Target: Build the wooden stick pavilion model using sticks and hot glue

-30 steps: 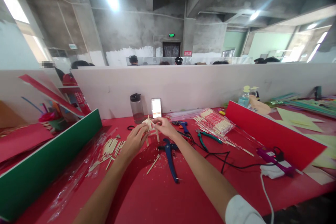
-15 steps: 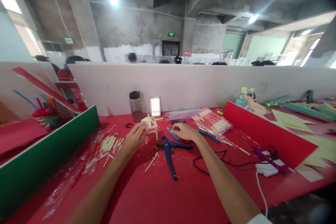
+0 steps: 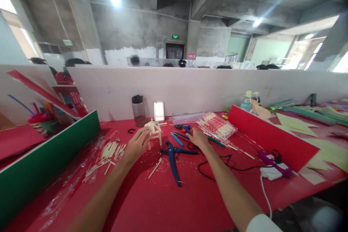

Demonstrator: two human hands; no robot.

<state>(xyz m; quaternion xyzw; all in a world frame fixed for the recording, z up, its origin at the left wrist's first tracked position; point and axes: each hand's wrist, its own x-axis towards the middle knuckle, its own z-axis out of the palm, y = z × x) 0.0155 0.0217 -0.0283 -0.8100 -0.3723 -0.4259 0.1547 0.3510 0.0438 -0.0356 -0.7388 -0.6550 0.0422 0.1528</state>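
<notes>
My left hand [image 3: 138, 144] has its fingers closed on the left side of a small house-like frame of wooden sticks [image 3: 155, 130], which stands on legs on the red table. My right hand [image 3: 198, 138] is at the grip of a blue hot glue gun [image 3: 186, 128], fingers curled around it; the palm side is hidden. Close below that hand lie a light-blue pen-like tool [image 3: 177, 139] and green-handled pliers [image 3: 216, 141]. A dark-blue ratchet cutter [image 3: 173, 159] rests between my arms, beside a loose stick [image 3: 155, 168].
Short cut sticks [image 3: 110, 151] lie left, near clear plastic wrapping. Packed sticks [image 3: 217, 125] lie right. A bottle [image 3: 139, 111] and bright phone [image 3: 159, 111] stand behind. Green [image 3: 54, 159] and red [image 3: 269, 136] dividers flank the table. A black cable reaches a purple power strip [image 3: 274, 163].
My right hand has moved right, from above the light-blue tool to the glue gun's grip. My left hand stays at the stick frame. The whole view has shifted slightly.
</notes>
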